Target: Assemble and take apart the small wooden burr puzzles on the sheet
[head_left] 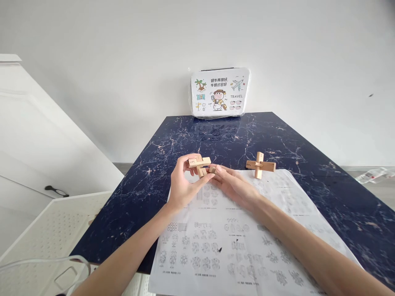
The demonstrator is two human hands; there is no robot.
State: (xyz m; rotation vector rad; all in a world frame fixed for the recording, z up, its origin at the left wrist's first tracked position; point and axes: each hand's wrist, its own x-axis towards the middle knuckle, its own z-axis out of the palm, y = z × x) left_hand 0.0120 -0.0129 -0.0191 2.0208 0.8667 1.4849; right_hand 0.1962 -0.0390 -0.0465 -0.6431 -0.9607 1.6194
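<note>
Near the middle of the table, my left hand [182, 179] is closed around several interlocking wooden puzzle pieces [200, 163], with numbers marked on some of them. Beside it, my right hand [231, 183] pinches another small wooden puzzle piece [212, 169] close to the left thumb tip. Whether that piece touches the others I cannot tell. Under both hands lies a large white instruction sheet [212, 242] printed with diagrams. To the right, a cross-shaped wooden puzzle [259, 165] of numbered pieces stands at the sheet's far edge, touched by neither hand.
The table [173, 135] has a dark blue marbled top. A white case with cartoon prints [220, 92] leans on the wall at the back. On the left are a white cabinet [40, 131] and a perforated white surface with a cable [70, 258]. A clear plastic package [372, 175] lies far right.
</note>
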